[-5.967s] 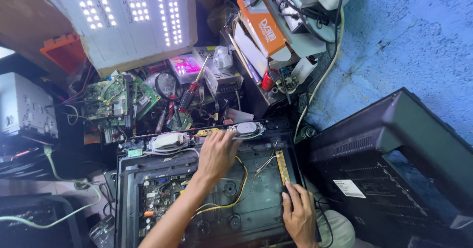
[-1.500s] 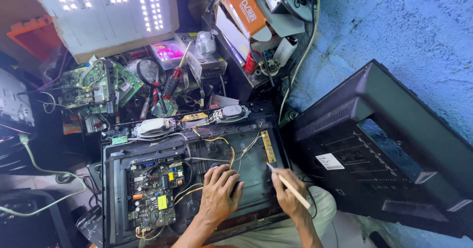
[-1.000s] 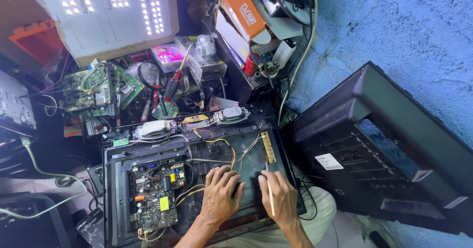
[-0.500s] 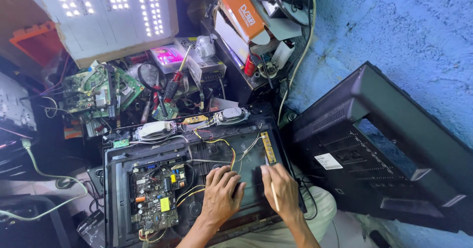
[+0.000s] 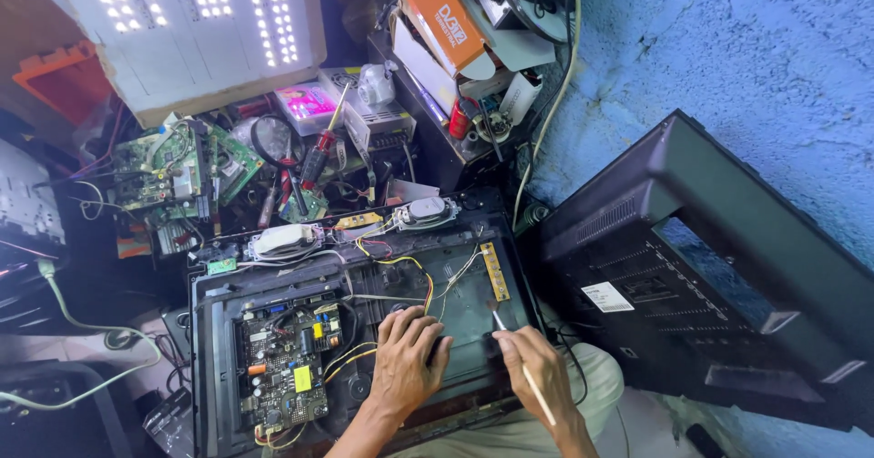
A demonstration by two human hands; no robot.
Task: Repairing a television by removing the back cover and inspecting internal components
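An opened flat-screen set (image 5: 218, 349) lies face down in front of me, its circuit board (image 5: 282, 371) and yellow wires (image 5: 401, 271) exposed. My left hand (image 5: 405, 362) rests flat on the dark metal back panel, fingers spread, beside the board. My right hand (image 5: 537, 367) grips a thin light-handled brush (image 5: 519, 362), its tip touching the panel just below a narrow yellow strip board (image 5: 495, 271). Two oval speakers (image 5: 282, 239) lie along the set's far edge.
The removed black back cover (image 5: 710, 267) leans against the blue wall at right. Loose circuit boards (image 5: 173, 171), screwdrivers (image 5: 319, 153), a magnifier and boxes crowd the far side. A lit white LED panel (image 5: 191, 30) stands at the back. Cables trail at left.
My right hand has turned the brush from pointing outward to tip-down on the panel and moved slightly toward the strip board. The left hand has stayed flat on the panel.
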